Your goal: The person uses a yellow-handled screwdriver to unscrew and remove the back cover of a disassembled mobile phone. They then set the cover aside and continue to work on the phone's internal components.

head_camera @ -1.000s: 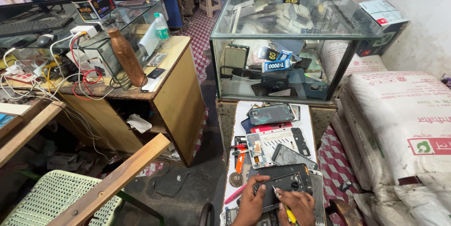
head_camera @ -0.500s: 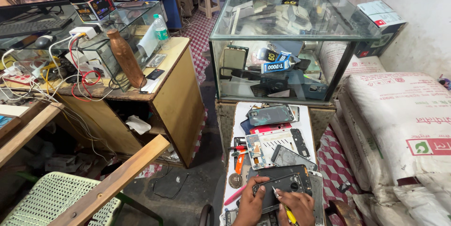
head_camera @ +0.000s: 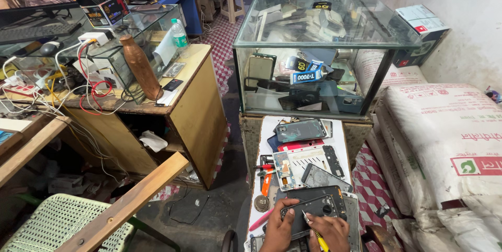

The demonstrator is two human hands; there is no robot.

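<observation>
At the bottom of the head view my left hand (head_camera: 278,231) grips the left edge of an opened black phone (head_camera: 308,214) lying on a narrow white worktop (head_camera: 339,142). My right hand (head_camera: 330,232) holds a yellow-handled screwdriver (head_camera: 315,231) with its tip on the phone's exposed back. Just above the phone lie other phone parts: a white frame with a circuit board (head_camera: 295,165), a dark back cover (head_camera: 324,177) and a dark screen (head_camera: 300,129). Red-handled tools (head_camera: 266,177) rest at the worktop's left side.
A glass display case (head_camera: 314,48) full of phone parts stands beyond the worktop. A wooden desk (head_camera: 193,100) with a brown bottle (head_camera: 141,68), cables and a green bottle is to the left. White sacks (head_camera: 444,142) are piled on the right. A green mesh chair (head_camera: 57,223) sits bottom left.
The hands stay on the phone with the screwdriver; only small shifts of the fingers. The view has drifted slightly.
</observation>
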